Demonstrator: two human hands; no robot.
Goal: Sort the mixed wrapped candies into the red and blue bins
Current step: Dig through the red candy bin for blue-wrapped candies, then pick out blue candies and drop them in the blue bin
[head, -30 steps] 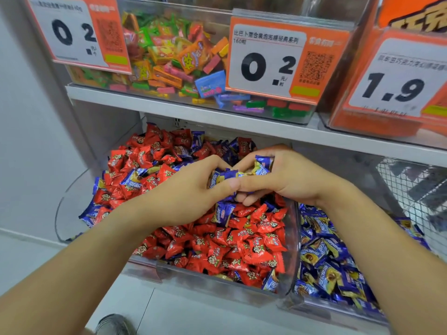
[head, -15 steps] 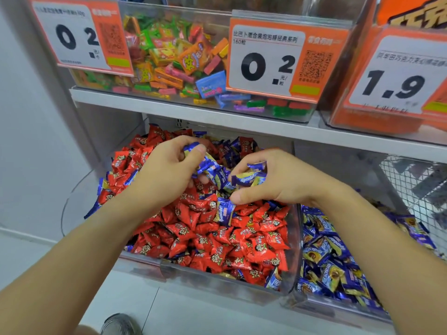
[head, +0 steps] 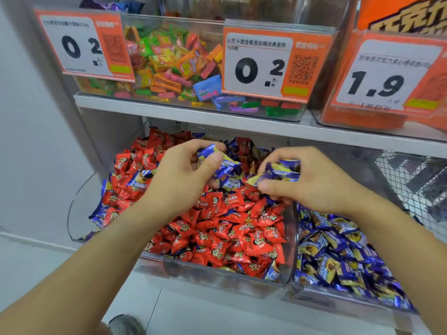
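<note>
we see both hands over the back of the red bin (head: 225, 278), a clear tub heaped with red candies (head: 217, 228) and a scattering of blue ones. the left hand (head: 183, 175) is curled around a clutch of blue candies (head: 219, 160), thumb pressed on one wrapper, more poking out past the fingertips above the pile. the right hand (head: 312, 182) pinches its own bunch of blue wrappers (head: 280, 171) between thumb and fingers, just above the bin's right wall. the two bunches sit near each other, a small gap between them. just to the right, touching the red bin, sits the blue bin (head: 338, 303), filled with blue-and-gold candies below the right wrist. up on the shelf (head: 169, 114) we spot a tub of mixed colourful sweets (head: 174, 66) behind orange price tags (head: 263, 66).
</note>
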